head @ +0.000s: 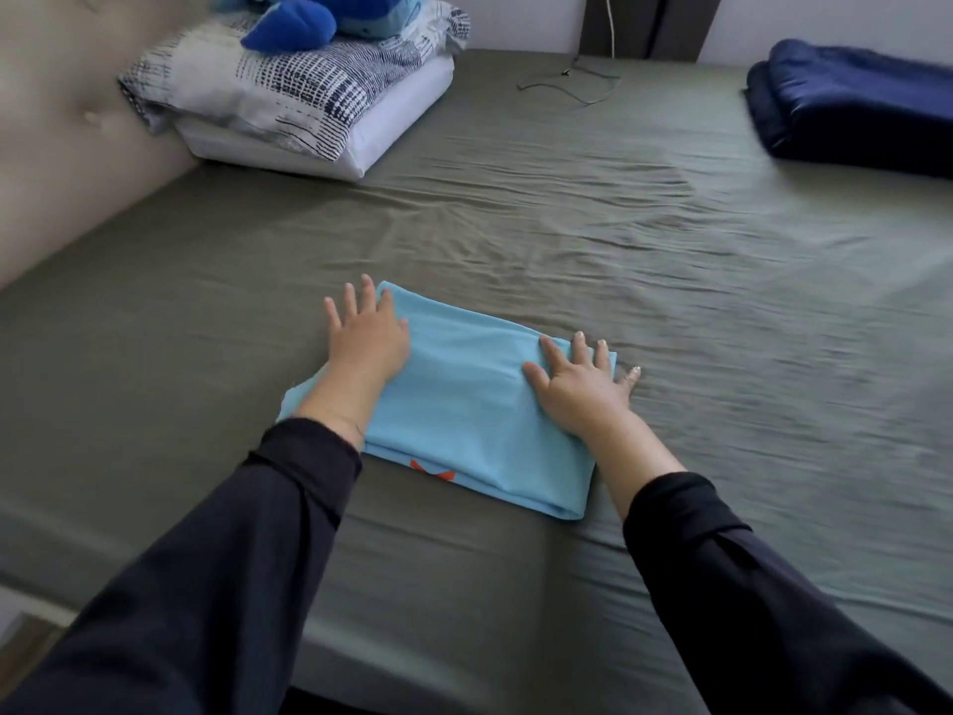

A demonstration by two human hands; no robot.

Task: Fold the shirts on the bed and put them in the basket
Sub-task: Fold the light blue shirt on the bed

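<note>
Folded light-blue cotton shirt (pixel 464 399) lies near the olive-sheeted bed (pixel 670 281)'s front edge; your left hand (pixel 367 339) and right hand (pixel 580 384) press it, fingers flat, grasping nothing.

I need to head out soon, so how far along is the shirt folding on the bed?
Done: the light blue shirt already lies folded into a compact rectangle on the bed. In hand: the left hand and right hand press flat on it, fingers spread, smoothing it. Left: moving it to the basket, which is not in view. No other shirt shows.
</note>
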